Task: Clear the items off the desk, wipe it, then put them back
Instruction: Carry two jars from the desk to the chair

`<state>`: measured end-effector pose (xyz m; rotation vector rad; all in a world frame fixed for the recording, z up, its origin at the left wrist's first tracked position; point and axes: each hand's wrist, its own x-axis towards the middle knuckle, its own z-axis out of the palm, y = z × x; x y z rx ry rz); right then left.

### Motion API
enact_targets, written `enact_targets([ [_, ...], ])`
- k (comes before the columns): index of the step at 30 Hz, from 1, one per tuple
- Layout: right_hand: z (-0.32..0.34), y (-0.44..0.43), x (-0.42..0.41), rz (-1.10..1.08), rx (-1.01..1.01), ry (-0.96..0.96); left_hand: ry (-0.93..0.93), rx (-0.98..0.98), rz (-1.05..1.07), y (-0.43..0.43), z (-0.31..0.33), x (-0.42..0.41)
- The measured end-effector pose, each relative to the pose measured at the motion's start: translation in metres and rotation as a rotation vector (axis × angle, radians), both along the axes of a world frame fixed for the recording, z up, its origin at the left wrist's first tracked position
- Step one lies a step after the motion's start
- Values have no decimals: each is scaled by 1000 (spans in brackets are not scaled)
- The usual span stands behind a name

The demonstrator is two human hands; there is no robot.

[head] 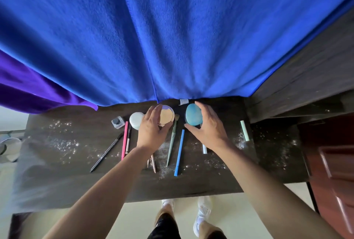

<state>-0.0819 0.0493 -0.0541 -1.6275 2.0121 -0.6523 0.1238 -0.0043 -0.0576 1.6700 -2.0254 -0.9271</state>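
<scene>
A dark wooden desk (57, 162) dusted with white powder carries cosmetics. My left hand (152, 129) curls round a round beige compact (167, 116) at the desk's back. My right hand (208, 125) curls round a teal round case (193, 114) beside it. A white jar (136, 119) and a small glass bottle (118, 121) stand left of the compact. A black pencil (107, 151), a pink pen (124, 140), a green-handled brush (171, 143), a blue pen (179, 152) and a pale green stick (244, 130) lie on the desk.
A large blue towel (172, 37) hangs over the back of the desk, with a purple cloth (28, 89) at its left. A dark cabinet (306, 77) and a red-brown door (333, 171) stand on the right. My feet are below the desk's front edge.
</scene>
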Motion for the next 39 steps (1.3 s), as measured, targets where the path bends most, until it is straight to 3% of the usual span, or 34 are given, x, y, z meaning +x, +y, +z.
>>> enact_targets([
  [9, 90, 50, -28, -131, -248, 3, 88, -251, 28, 37, 110, -10],
  [16, 182, 92, -65, -293, -521, 46, 256, -456, -119, 57, 207, -58],
  [20, 198, 149, -79, -466, -586, 93, 374, -457, -350, 68, 216, -99],
  [26, 214, 300, -87, -921, -551, 254, 556, -352, -799, 133, 219, -188],
  [34, 254, 525, -34, -1456, -553, 502, 683, -151, -1298, 343, 248, -267],
  [39, 245, 657, 23, -1755, -509, 542, 753, -96, -1520, 496, 263, -274],
])
